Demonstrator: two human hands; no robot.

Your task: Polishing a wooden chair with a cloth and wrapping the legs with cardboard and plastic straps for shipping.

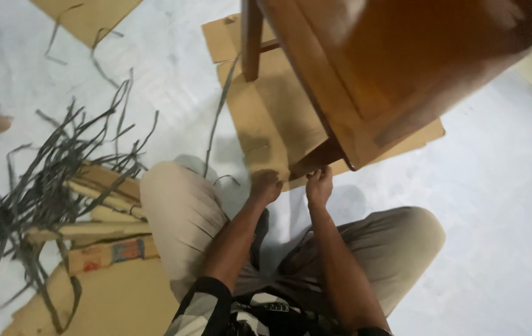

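Observation:
I sit on the floor with bent knees in beige trousers. A brown wooden chair [365, 68] stands tilted on a flat sheet of cardboard [272, 118] in front of me. My left hand [264, 186] is closed, resting on the cardboard edge beside the chair's near leg [315, 158]. My right hand [319, 185] touches the foot of that leg with curled fingers; whether it grips the leg is unclear.
A tangle of dark thin strips [48, 180] lies on the pale floor to my left, over wooden sticks [101, 193] and more cardboard [110, 292]. Another cardboard piece [88, 15] lies at the top left. A second chair leg [251, 40] stands farther away.

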